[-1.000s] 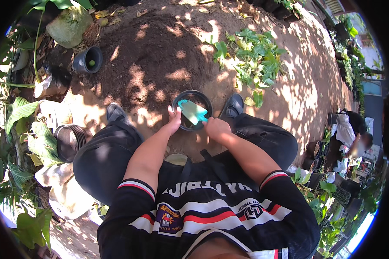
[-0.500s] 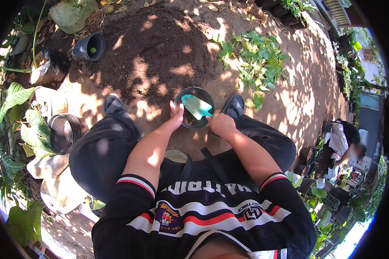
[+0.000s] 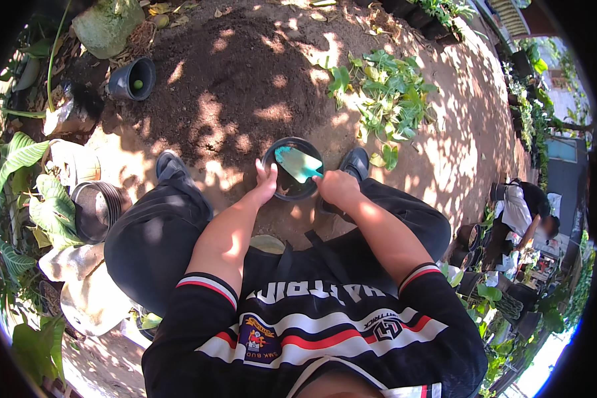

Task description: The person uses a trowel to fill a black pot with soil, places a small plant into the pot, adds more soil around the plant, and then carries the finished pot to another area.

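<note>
Between my feet is a round black plant pot [image 3: 286, 195], its mouth facing up. My left hand [image 3: 266, 182] grips the pot's left rim, fingers along its side. In my right hand [image 3: 338, 188] is the handle of a turquoise hand trowel [image 3: 300, 164]; its blade lies over the pot's opening, pointing to the far left. The blade's tip has a worn turquoise edge. What is inside the pot is mostly hidden by the blade and shadow.
Dark loose soil [image 3: 245, 73] spreads ahead. A tipped black pot [image 3: 121, 82] holding a round green thing lies far left. Leafy cuttings [image 3: 395, 93] lie far right. Stacked pots [image 3: 96, 211] stand at left. Another person [image 3: 524, 212] bends over at the right.
The view has shifted slightly. My hands, the pot and the trowel keep nearly the same arrangement.
</note>
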Motion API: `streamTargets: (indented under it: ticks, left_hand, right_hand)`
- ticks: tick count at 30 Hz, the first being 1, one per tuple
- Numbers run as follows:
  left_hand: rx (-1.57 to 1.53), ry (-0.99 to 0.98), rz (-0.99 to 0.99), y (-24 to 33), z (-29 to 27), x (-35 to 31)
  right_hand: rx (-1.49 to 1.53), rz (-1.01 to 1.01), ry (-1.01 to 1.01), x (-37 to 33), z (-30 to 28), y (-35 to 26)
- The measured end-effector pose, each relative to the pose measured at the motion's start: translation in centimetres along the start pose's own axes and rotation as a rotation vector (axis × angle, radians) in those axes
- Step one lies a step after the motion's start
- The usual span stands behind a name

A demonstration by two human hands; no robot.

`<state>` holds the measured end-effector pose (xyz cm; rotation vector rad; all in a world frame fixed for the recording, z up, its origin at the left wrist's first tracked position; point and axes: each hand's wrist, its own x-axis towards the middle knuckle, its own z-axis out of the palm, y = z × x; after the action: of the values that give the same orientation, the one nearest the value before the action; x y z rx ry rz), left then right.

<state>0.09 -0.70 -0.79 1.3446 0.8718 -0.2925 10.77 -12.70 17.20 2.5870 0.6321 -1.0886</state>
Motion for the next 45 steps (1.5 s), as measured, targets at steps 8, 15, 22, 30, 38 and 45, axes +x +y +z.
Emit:
streamTargets:
  ticks: [8,15,22,30,38,45]
  left_hand:
    - [0.012,0.000,0.025,-0.4,0.3,0.6]
    - [-0.004,-0.014,-0.054,0.3,-0.2,-0.1]
    - [0.038,0.008,0.003,-0.1,0.4,0.6]
    - [-0.001,-0.022,-0.023,0.6,-0.2,-0.3]
    - [0.055,-0.006,-0.041,0.7,-0.2,0.0]
    - [0.061,-0.022,-0.083,0.7,0.2,0.1]
  right_hand:
    - [0.023,0.029,0.030,2.1,1.6,2.4]
    - [0.059,0.016,-0.013,1.3,-1.0,2.0]
    - [0.151,0.159,-0.128,3.1,4.8,3.1]
    - [0.365,0.236,-0.252,-0.2,0.7,-0.1]
    - [0.298,0.176,-0.041,2.6,12.6,-2.1]
    - [0.248,0.068,-0.077,1.9,7.8,-0.2]
